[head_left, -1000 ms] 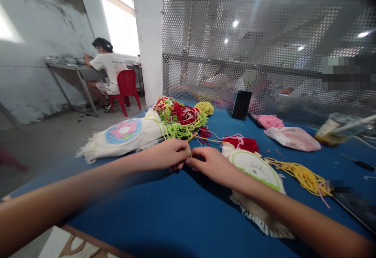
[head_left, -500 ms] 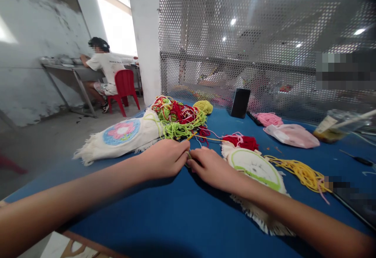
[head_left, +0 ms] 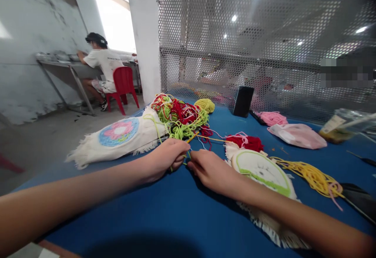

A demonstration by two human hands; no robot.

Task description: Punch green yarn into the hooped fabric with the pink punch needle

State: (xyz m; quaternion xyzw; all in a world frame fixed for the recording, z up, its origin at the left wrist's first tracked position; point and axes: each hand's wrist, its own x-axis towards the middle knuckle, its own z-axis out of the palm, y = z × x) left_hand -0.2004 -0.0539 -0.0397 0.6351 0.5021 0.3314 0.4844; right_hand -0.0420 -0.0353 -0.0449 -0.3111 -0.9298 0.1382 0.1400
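Over the middle of the blue table, my left hand (head_left: 169, 156) and my right hand (head_left: 210, 168) face each other, fingers pinched closed. A thin strand of green yarn (head_left: 185, 156) runs between them. Just beyond lies a tangled heap of yarn (head_left: 183, 119) in green, red and pink. Left of it rests a white fringed cloth (head_left: 148, 130) with a pink and blue flower (head_left: 119, 131). Beside my right forearm is a round hoop of white cloth (head_left: 258, 166) with green yarn stitching, partly hidden by the arm.
Red yarn (head_left: 246, 142), a yellow yarn bundle (head_left: 311, 173), a pink bag (head_left: 296, 135) and a plastic cup (head_left: 337, 126) lie to the right. A dark upright phone-like slab (head_left: 243, 102) stands near the perforated metal screen (head_left: 205, 22). A person (head_left: 102, 64) sits at another table.
My hands have drawn slightly apart, and more of the green strand shows between them. The whole view has shifted a little.
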